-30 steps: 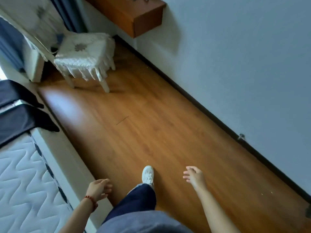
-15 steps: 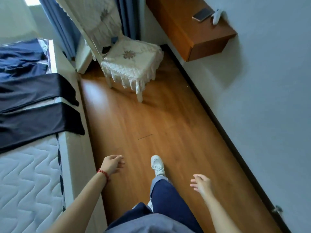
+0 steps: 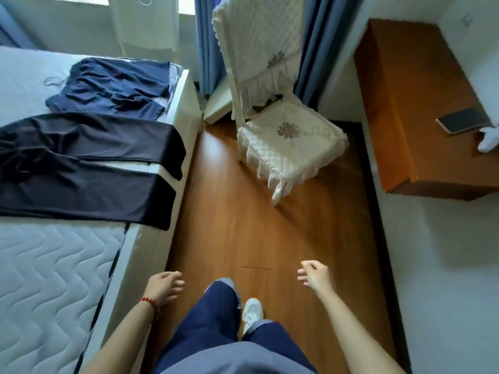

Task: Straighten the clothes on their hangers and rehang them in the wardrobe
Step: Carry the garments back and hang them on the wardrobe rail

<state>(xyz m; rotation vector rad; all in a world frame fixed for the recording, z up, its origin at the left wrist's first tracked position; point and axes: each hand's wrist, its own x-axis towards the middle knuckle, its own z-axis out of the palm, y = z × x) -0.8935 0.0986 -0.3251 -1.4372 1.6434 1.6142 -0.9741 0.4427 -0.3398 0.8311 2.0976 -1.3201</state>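
Black trousers (image 3: 86, 168) lie flat across the bed (image 3: 48, 279), their leg ends hanging over its right edge. Beyond them a dark blue garment (image 3: 113, 86) lies rumpled on the mattress. No hanger and no wardrobe are in view. My left hand (image 3: 164, 287), with a red bead bracelet at the wrist, hangs beside the bed's edge, fingers loosely curled and holding nothing. My right hand (image 3: 314, 276) is out over the wooden floor, relaxed and empty. Both hands are well short of the clothes.
A chair (image 3: 286, 141) with a cream quilted cover stands ahead on the wooden floor (image 3: 243, 225). A wall-mounted wooden shelf (image 3: 410, 103) at the right carries a phone (image 3: 461, 120). Blue curtains (image 3: 208, 44) hang behind the chair. My legs and a white shoe (image 3: 252, 311) are below.
The view has swung left and I have walked forward along the bed. The clothes on the bed have come fully into view. Both hands stay empty.
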